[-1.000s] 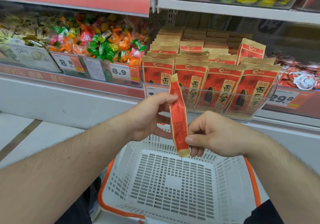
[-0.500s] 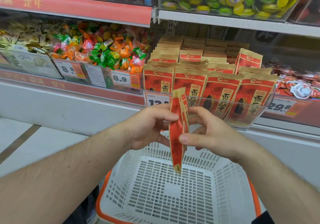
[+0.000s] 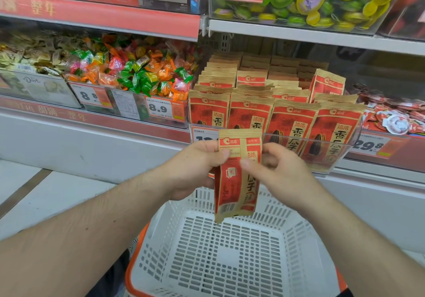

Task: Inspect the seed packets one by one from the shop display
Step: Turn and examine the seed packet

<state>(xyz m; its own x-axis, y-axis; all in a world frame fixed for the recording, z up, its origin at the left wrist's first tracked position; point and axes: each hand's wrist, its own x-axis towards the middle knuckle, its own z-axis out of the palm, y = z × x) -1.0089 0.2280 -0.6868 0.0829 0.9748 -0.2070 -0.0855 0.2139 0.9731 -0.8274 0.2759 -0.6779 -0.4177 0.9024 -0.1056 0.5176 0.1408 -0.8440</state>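
Left hand: pinches seed packet upper left edge.
Right hand: thumb and fingers grip packet's right side.
Packet: upright, above white basket.
Display bin: behind hands.

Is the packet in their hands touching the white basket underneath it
Cannot tell. In the head view the held packet hangs with its bottom edge overlapping the white basket's far wall, so contact or gap isn't plain. Both hands pinch it.

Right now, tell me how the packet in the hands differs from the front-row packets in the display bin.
The held packet hangs over the white basket, pinched by left hand and right hand; the front-row packets stand upright in the clear bin. It shows side and barcode; they show fronts. Both share red-and-tan wrapping.
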